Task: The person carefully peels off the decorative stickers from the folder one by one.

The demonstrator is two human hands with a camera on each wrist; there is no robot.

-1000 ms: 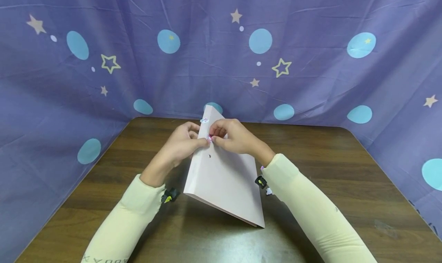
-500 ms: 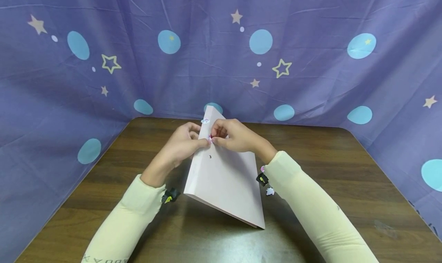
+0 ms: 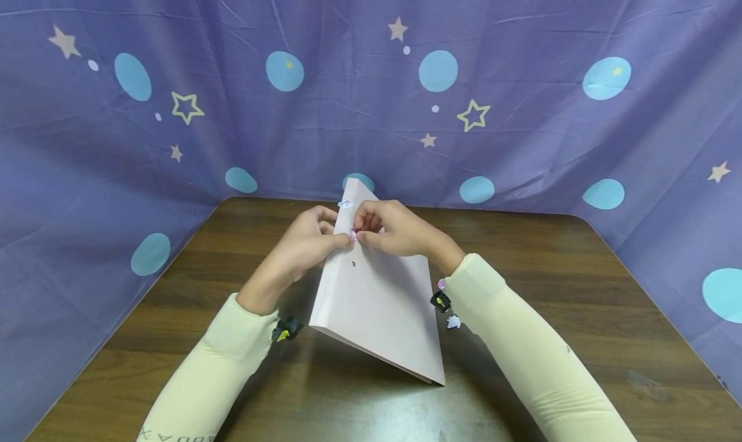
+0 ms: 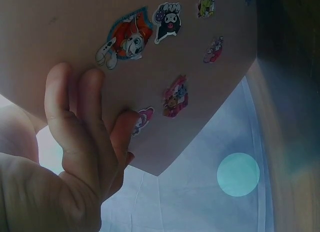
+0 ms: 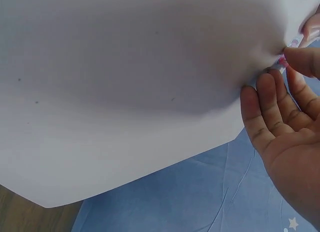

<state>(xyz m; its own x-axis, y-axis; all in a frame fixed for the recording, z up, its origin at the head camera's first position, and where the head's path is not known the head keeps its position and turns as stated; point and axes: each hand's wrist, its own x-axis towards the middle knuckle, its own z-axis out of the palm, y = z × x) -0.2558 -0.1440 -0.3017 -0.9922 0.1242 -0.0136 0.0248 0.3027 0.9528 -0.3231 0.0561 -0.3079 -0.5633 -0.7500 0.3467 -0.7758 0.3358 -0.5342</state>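
A pale pink ring binder [image 3: 394, 313] stands tilted on the table, its spine facing up and left. My left hand [image 3: 307, 239] grips it, the thumb on the spine edge and the fingers [image 4: 90, 106] against the far cover. That cover bears several cartoon stickers [image 4: 127, 41] in the left wrist view. Between thumb and fingers, my right hand [image 3: 400, 229] pinches a small pink sticker [image 3: 353, 234] at the spine edge, close to my left thumb. Further up the spine sits another small sticker [image 3: 345, 204]. The right wrist view shows the plain cover [image 5: 125, 91].
Beneath the binder is a brown wooden table [image 3: 551, 287]. Small white [image 3: 453, 322] and pink [image 3: 442, 284] pieces lie by my right wrist. A transparent scrap [image 3: 646, 385] rests at the right. A purple-blue curtain [image 3: 359, 139] hangs behind the table.
Both hands stay almost in place at the spine edge. My right forearm has shifted very slightly, and the pink sticker shows a little more between thumb and fingers.
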